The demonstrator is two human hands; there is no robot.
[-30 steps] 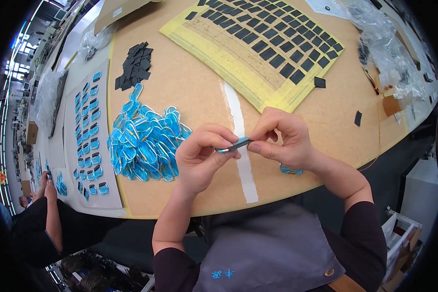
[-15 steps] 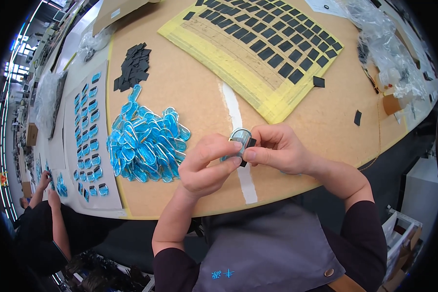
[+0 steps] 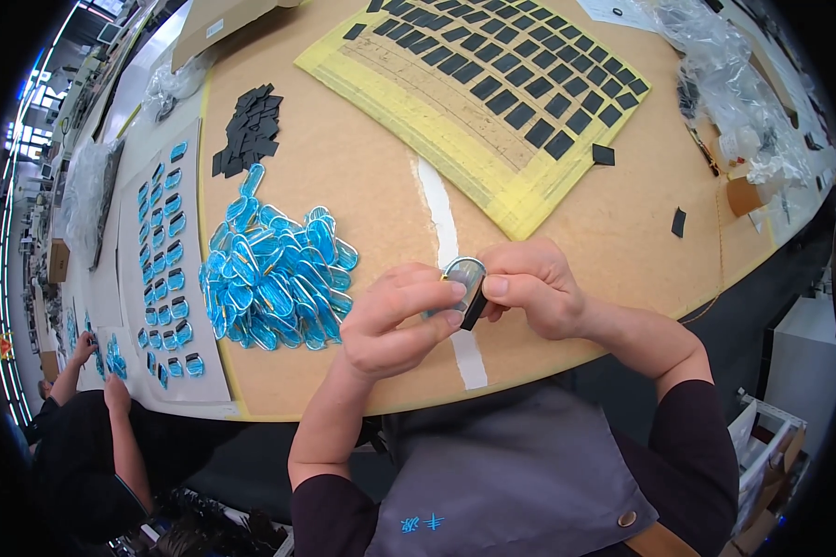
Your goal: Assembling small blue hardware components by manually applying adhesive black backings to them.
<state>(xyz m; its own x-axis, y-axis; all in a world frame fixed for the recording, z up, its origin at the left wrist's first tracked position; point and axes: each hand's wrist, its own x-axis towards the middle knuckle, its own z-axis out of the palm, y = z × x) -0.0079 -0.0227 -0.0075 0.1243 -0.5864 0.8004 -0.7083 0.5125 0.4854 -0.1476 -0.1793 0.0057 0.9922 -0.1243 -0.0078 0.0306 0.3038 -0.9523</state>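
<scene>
Tan surface (image 3: 622, 232) beneath both grips, its curved near edge passing on the body side of them. Beyond the grips, across a stretch of tan, a yellow-edged board (image 3: 529, 195) bearing rows of black patches. Heap of glossy blue rounded pieces (image 3: 274, 278) beside left grip. Forearms converge, right elbow bent outward. Left grip (image 3: 395, 320) pinched on a clear-blue, pale-rimmed rounded piece (image 3: 464, 272); right grip (image 3: 543, 288) clamped at its right edge, on a flat black strip (image 3: 475, 311).
</scene>
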